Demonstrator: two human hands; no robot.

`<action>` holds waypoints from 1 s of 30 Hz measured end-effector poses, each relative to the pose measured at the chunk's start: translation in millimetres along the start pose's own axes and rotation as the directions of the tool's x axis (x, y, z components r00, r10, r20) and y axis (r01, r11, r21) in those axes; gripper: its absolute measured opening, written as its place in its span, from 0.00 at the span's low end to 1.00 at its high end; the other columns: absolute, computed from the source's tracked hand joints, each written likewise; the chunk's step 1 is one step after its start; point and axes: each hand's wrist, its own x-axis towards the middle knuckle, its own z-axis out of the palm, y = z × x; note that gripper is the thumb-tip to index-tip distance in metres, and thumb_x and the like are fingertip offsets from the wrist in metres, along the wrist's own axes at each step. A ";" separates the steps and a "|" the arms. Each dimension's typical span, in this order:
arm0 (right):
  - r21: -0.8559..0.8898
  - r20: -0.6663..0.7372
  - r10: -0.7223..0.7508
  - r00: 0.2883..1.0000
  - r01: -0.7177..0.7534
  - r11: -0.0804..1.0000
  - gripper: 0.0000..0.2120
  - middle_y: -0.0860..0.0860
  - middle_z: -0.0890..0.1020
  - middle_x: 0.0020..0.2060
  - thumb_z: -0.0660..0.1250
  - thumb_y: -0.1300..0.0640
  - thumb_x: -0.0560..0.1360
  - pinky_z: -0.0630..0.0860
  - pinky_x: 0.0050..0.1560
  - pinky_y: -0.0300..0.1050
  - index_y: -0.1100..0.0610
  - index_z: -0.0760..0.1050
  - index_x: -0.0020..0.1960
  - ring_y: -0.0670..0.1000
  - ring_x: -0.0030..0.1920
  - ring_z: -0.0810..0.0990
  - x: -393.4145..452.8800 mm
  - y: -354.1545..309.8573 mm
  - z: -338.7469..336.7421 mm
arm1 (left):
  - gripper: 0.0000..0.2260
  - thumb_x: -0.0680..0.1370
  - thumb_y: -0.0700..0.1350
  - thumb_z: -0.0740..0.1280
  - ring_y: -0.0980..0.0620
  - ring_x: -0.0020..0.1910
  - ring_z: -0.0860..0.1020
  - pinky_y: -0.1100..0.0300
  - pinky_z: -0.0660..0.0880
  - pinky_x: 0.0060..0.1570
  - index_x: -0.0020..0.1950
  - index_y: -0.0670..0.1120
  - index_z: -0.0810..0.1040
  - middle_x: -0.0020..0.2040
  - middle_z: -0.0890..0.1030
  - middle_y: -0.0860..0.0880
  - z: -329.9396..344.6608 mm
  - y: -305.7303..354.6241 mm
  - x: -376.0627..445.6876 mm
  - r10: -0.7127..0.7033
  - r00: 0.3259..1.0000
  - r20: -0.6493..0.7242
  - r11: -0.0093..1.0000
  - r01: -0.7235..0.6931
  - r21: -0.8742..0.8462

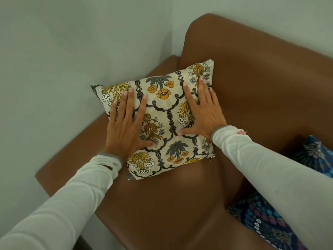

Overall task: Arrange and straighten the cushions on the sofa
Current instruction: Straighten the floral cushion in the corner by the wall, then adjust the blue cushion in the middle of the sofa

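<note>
Head view, steeply downward (close), sofa corner (180, 204)

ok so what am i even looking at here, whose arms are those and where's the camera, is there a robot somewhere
There is no robot here. The one picture comes from a wide-angle camera worn on a person's head, looking forward and down, so the two arms in pale long sleeves are the wearer's own.

The brown surface is a sofa standing in a corner between pale walls. On its seat, propped against the armrest and backrest, is a cream cushion printed with yellow and orange flowers. The left hand and the right hand both lie flat and open on the cushion's face, fingers spread. Neither grips it; they press on it, probably smoothing or seating it.

At the lower right edge, partly hidden by the right arm, is a blue patterned cushion.
</note>
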 end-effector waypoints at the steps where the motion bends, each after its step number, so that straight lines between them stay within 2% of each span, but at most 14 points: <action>1: -0.012 -0.001 -0.003 1.000 0.003 1.000 0.76 0.69 0.37 0.84 0.71 0.18 0.58 0.46 0.85 0.65 0.51 0.32 0.86 0.67 0.86 0.39 -0.7 -0.4 -0.2 | 0.69 0.59 0.81 0.72 0.33 0.86 0.48 0.35 0.49 0.83 0.88 0.45 0.47 0.86 0.47 0.33 1.4 -0.6 0.4 0.001 1.000 -0.003 1.000 -0.001 0.009; 4: -0.010 -0.025 0.018 1.000 -0.018 1.000 0.73 0.68 0.39 0.85 0.68 0.16 0.59 0.45 0.84 0.67 0.49 0.33 0.86 0.66 0.86 0.41 -11.6 4.8 -2.1 | 0.69 0.61 0.82 0.70 0.32 0.86 0.48 0.34 0.49 0.83 0.88 0.44 0.47 0.86 0.48 0.32 -1.5 4.6 -0.3 0.020 1.000 -0.010 0.999 -0.020 0.036; 7: -0.009 -0.082 0.068 0.994 -0.069 0.998 0.69 0.67 0.45 0.85 0.63 0.14 0.61 0.47 0.84 0.68 0.49 0.38 0.87 0.67 0.86 0.46 -37.9 19.0 -4.8 | 0.62 0.68 0.83 0.62 0.31 0.85 0.50 0.32 0.51 0.82 0.88 0.43 0.49 0.86 0.49 0.31 -6.3 17.7 -4.9 0.092 0.994 -0.063 0.994 -0.088 0.059; 10: -0.060 -0.104 0.148 0.983 -0.155 0.986 0.66 0.68 0.49 0.85 0.66 0.18 0.64 0.48 0.83 0.70 0.51 0.42 0.88 0.69 0.86 0.50 -77.1 43.5 -9.7 | 0.52 0.75 0.80 0.55 0.31 0.85 0.53 0.31 0.54 0.81 0.87 0.44 0.54 0.85 0.52 0.31 -12.2 43.2 -5.9 0.193 0.974 -0.118 0.981 -0.191 0.030; 13: -0.117 -0.147 0.241 0.959 -0.259 0.959 0.61 0.70 0.53 0.84 0.64 0.20 0.69 0.50 0.81 0.73 0.52 0.47 0.88 0.70 0.85 0.54 -122.1 72.2 -18.1 | 0.48 0.78 0.77 0.54 0.31 0.85 0.53 0.30 0.53 0.81 0.87 0.45 0.54 0.86 0.52 0.32 -22.1 81.4 -1.1 0.271 0.957 -0.108 0.962 -0.273 -0.006; 17: -0.113 -0.234 0.375 0.897 -0.408 0.906 0.52 0.69 0.56 0.84 0.56 0.22 0.75 0.54 0.79 0.76 0.53 0.51 0.88 0.70 0.84 0.58 -197.7 123.4 -32.1 | 0.46 0.79 0.75 0.55 0.32 0.85 0.56 0.30 0.54 0.80 0.87 0.46 0.56 0.86 0.54 0.33 -41.5 161.7 6.8 0.386 0.911 -0.147 0.915 -0.398 -0.063; 19: -0.133 -0.234 0.549 0.803 -0.585 0.800 0.51 0.69 0.55 0.84 0.53 0.22 0.76 0.54 0.79 0.76 0.53 0.50 0.88 0.70 0.84 0.57 -306.3 191.5 -35.7 | 0.46 0.79 0.76 0.54 0.33 0.85 0.55 0.32 0.54 0.81 0.88 0.47 0.54 0.86 0.53 0.34 -63.6 281.7 -11.2 0.543 0.819 -0.187 0.818 -0.566 -0.105; 21: -0.126 -0.206 0.586 0.784 -0.615 0.779 0.51 0.68 0.54 0.84 0.52 0.22 0.76 0.53 0.80 0.75 0.53 0.49 0.88 0.69 0.84 0.56 -335.2 210.6 -24.3 | 0.46 0.79 0.75 0.54 0.34 0.86 0.54 0.34 0.55 0.82 0.88 0.46 0.52 0.87 0.52 0.34 -69.0 309.9 -17.7 0.540 0.833 -0.124 0.807 -0.554 -0.205; 23: -0.047 -0.214 0.656 0.723 -0.679 0.733 0.52 0.68 0.55 0.85 0.55 0.22 0.76 0.53 0.80 0.73 0.54 0.50 0.88 0.68 0.85 0.57 -351.6 215.6 -21.9 | 0.49 0.78 0.76 0.55 0.35 0.86 0.54 0.36 0.56 0.81 0.88 0.46 0.48 0.87 0.50 0.36 -62.5 327.8 -22.2 0.492 0.870 -0.047 0.810 -0.476 -0.342; 25: 0.157 -0.239 0.769 0.593 -0.757 0.634 0.52 0.66 0.56 0.85 0.58 0.22 0.76 0.54 0.81 0.70 0.53 0.49 0.88 0.66 0.85 0.56 -360.0 214.9 -18.1 | 0.53 0.75 0.78 0.59 0.37 0.86 0.54 0.39 0.59 0.80 0.88 0.51 0.40 0.88 0.45 0.40 -55.3 327.2 -23.6 0.398 0.896 0.198 0.769 -0.209 -0.604; 27: 0.415 -0.144 0.892 0.429 -0.792 0.448 0.55 0.63 0.56 0.86 0.63 0.23 0.74 0.55 0.82 0.66 0.53 0.47 0.88 0.63 0.85 0.56 -380.9 223.5 -10.0 | 0.60 0.68 0.79 0.65 0.41 0.86 0.53 0.41 0.59 0.80 0.86 0.55 0.35 0.89 0.43 0.46 -49.7 333.7 -28.3 0.360 0.829 0.427 0.623 0.128 -0.772; 28: 0.532 -0.080 0.932 0.354 -0.775 0.340 0.58 0.61 0.56 0.86 0.65 0.23 0.72 0.57 0.82 0.65 0.54 0.47 0.87 0.62 0.85 0.56 -400.0 232.1 -3.4 | 0.63 0.65 0.79 0.68 0.43 0.86 0.53 0.41 0.59 0.81 0.86 0.55 0.35 0.89 0.45 0.48 -46.3 345.6 -32.2 0.371 0.796 0.478 0.549 0.228 -0.805; 30: 0.703 0.080 0.970 0.228 -0.703 0.107 0.63 0.59 0.57 0.86 0.70 0.23 0.68 0.58 0.83 0.61 0.56 0.47 0.87 0.61 0.85 0.57 -435.6 250.7 11.8 | 0.62 0.65 0.76 0.72 0.45 0.85 0.57 0.42 0.61 0.81 0.88 0.56 0.41 0.88 0.54 0.52 -36.5 370.3 -42.4 0.377 0.779 0.500 0.440 0.324 -0.837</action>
